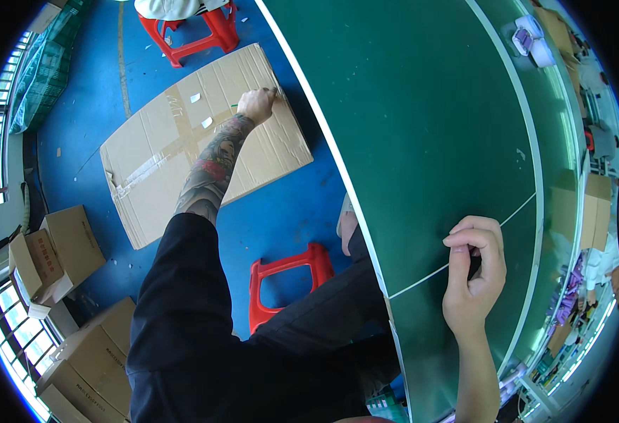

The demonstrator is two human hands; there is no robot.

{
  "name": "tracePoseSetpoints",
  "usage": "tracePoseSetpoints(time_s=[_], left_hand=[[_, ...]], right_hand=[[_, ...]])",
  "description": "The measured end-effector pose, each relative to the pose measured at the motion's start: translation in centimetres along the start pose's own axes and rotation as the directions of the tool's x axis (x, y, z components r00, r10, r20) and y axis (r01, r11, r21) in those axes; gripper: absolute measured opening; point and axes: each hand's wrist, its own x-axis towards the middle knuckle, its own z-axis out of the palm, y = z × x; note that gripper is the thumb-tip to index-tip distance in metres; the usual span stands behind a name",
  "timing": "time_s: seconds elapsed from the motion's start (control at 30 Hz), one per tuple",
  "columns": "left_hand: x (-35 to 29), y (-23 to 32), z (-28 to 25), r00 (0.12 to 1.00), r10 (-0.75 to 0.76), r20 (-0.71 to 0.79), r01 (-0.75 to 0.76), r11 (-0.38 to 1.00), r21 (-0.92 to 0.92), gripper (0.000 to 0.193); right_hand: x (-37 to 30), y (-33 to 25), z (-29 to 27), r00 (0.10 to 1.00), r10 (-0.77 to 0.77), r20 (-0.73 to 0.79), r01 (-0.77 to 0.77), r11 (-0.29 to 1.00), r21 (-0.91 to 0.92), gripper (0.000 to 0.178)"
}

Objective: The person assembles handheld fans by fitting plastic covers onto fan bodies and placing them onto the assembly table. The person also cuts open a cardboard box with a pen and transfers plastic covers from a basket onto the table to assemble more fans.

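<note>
Where the left hand point(256, 106) is: curled closed over the cardboard point(186, 134), near its upper-right end; grip or contact, cannot tell.
Right hand point(480, 289): fingers bent in, thumb tip drawn to them, above the green tabletop point(422, 127); pinched contents, cannot tell.
Cardboard: flat on the blue floor point(267, 211).
Long axis: slants lower left to upper right.
</note>
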Motion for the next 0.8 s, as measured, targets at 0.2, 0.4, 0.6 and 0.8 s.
tracePoseSetpoints(time_s=[0.2, 0.4, 0.6, 0.8], left_hand=[[-5.6, -3.8, -1.6, 1.000, -0.025, -0.009, 0.026, 0.996, 0.091, 0.021], [-11.4, -8.2, -1.9, 0.999, -0.034, -0.006, 0.034, 0.988, 0.150, 0.022], [-18.1, -13.6, -2.2, 0.995, -0.098, -0.026, 0.102, 0.975, 0.200, 0.016], [-19.8, -14.6, -2.7, 0.992, -0.125, -0.032, 0.129, 0.974, 0.185, 0.016]], right_hand=[[0.2, -0.5, 0.1, 1.000, 0.012, -0.002, -0.012, 1.000, 0.019, 0.022], [0.0, -0.4, 0.3, 1.000, 0.002, -0.003, -0.002, 1.000, -0.031, 0.020], [0.0, -0.7, 0.5, 1.000, -0.007, -0.007, 0.006, 0.997, -0.073, 0.018], [-0.1, -0.5, 0.5, 1.000, -0.014, -0.013, 0.013, 0.996, -0.091, 0.015]])
